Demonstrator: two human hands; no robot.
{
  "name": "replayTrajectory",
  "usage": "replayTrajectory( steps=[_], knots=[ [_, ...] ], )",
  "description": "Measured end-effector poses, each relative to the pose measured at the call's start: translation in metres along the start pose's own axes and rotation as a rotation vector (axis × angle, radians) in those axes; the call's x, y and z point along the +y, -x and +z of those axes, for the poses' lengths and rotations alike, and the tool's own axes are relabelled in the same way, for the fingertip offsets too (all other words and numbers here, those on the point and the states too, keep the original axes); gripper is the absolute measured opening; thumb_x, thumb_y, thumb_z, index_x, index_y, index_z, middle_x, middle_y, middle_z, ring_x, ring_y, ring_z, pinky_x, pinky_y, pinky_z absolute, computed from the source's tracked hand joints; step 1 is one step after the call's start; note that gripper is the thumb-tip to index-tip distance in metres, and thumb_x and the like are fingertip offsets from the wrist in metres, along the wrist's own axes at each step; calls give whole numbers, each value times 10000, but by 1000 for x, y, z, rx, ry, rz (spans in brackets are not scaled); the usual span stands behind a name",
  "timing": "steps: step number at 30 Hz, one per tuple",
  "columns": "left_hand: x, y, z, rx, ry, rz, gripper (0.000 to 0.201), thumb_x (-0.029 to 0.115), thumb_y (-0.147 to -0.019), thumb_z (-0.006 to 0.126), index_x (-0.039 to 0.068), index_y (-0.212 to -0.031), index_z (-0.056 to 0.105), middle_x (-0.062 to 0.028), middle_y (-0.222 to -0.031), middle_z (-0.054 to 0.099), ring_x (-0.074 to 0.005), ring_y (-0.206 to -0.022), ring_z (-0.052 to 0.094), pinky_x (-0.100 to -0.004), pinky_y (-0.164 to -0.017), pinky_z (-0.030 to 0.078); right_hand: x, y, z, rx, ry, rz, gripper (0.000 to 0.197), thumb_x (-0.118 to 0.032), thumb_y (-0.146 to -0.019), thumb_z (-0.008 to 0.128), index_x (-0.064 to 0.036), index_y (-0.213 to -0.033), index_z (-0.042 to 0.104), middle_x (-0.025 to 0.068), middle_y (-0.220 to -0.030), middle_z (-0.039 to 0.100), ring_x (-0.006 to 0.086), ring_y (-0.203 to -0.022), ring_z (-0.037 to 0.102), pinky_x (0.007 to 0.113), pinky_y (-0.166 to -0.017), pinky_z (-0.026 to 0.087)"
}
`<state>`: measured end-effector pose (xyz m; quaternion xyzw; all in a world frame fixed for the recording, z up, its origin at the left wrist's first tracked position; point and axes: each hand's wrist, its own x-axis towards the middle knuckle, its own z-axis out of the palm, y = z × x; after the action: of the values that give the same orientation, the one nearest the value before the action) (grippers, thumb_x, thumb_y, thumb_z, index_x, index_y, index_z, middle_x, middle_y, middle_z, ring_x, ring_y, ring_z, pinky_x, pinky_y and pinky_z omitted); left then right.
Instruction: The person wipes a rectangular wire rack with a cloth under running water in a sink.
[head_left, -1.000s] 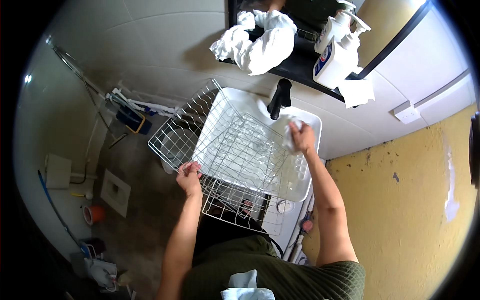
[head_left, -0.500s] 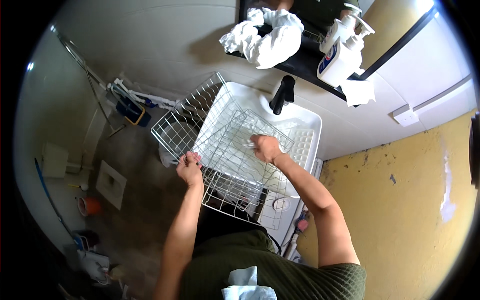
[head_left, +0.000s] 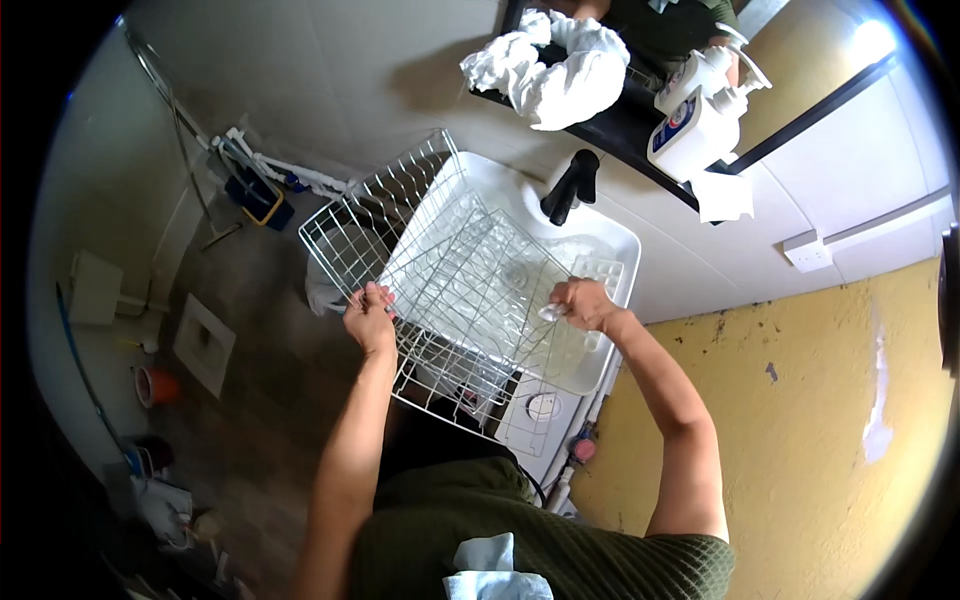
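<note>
A large metal wire rack point(head_left: 350, 243) lies tilted across the white washbasin point(head_left: 625, 262), its near end jutting out over the front rim. My left hand point(head_left: 371, 310) is closed on the rack's left edge. Over the right part of the basin, my right hand point(head_left: 588, 303) is closed round a small whitish thing point(head_left: 551, 312), perhaps a wad of cloth, which touches or hovers just over the wires. Clear water point(head_left: 500, 270) stands in the basin below the rack. A white tray with round hollows point(head_left: 600, 270) rests in the basin, partly hidden by my right hand.
Behind the basin is a black tap point(head_left: 571, 188). Above it, a dark shelf point(head_left: 610, 135) holds a bunched white cloth point(head_left: 575, 85) and a white pump bottle point(head_left: 695, 130). A yellow wall point(head_left: 740, 400) stands at the right. On the floor are a blue bucket point(head_left: 255, 200) and an orange bucket point(head_left: 156, 387).
My right hand has moved right across the rack with the whitish thing, from its middle toward the right side. My left hand still grips the left edge. The view has shifted slightly.
</note>
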<state>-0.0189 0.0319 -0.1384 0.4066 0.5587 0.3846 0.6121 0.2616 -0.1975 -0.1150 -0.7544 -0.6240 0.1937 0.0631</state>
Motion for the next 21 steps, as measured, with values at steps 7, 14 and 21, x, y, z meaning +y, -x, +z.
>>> replayTrajectory(
  steps=[7,14,21],
  knots=[
    [0,0,-1,5,-3,-3,193,202,-943,526,12,-938,556,-88,-907,652,-181,-776,647,-269,-568,447,-89,-5,-12,-131,22,-263,243,-102,-664,674,-143,-900,636,2,-872,632,231,-878,597,364,-793,506],
    [-3,-13,-7,-35,-52,33,203,215,-942,529,13,-948,550,-99,-890,660,-178,-762,654,-266,-537,461,-140,-6,-19,-80,-138,-482,292,-38,-660,683,-169,-920,656,-15,-933,627,199,-970,576,345,-861,505],
    [-4,-14,-4,-39,-69,103,182,202,-943,530,22,-936,557,-62,-844,661,-131,-715,639,-255,-524,462,-15,-35,6,38,87,-15,286,-184,-622,708,-212,-905,680,-10,-904,649,233,-868,621,354,-773,491]
  ],
)
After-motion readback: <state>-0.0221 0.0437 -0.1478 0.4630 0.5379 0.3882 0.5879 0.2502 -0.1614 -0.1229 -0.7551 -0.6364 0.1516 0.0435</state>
